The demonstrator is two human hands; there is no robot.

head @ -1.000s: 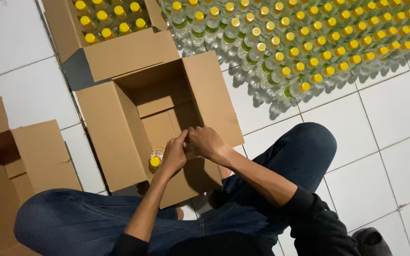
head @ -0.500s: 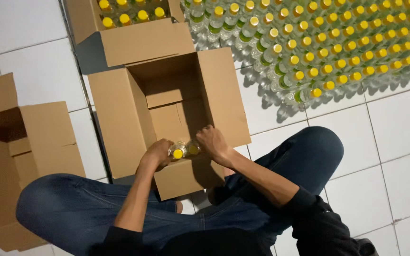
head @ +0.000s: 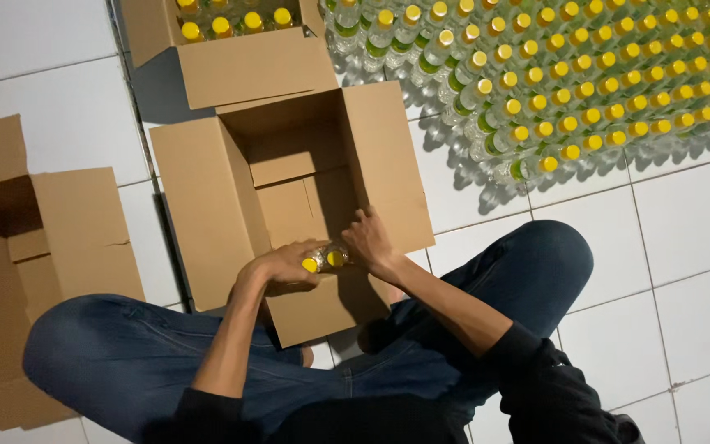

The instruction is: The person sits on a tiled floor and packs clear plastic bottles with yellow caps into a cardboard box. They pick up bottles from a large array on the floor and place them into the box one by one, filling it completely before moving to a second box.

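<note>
Two small clear bottles with yellow caps [head: 325,259] lie side by side between my hands, at the near edge of an open brown cardboard box [head: 207,197]. My left hand [head: 283,265] curls around the left bottle. My right hand [head: 371,240] grips the right bottle from the other side. Both hands hover just inside the box's near wall. The box interior is bare apart from these bottles.
A large block of yellow-capped bottles [head: 569,90] stands on the white tiled floor at the upper right. Another carton [head: 248,62] holding bottles sits beyond the open box. An open carton [head: 34,247] lies at the left. My jeans-clad legs [head: 503,288] flank the box.
My hands have moved from the box's near left corner toward its middle. One bottle cap showed a second ago; now two caps sit between my hands.
</note>
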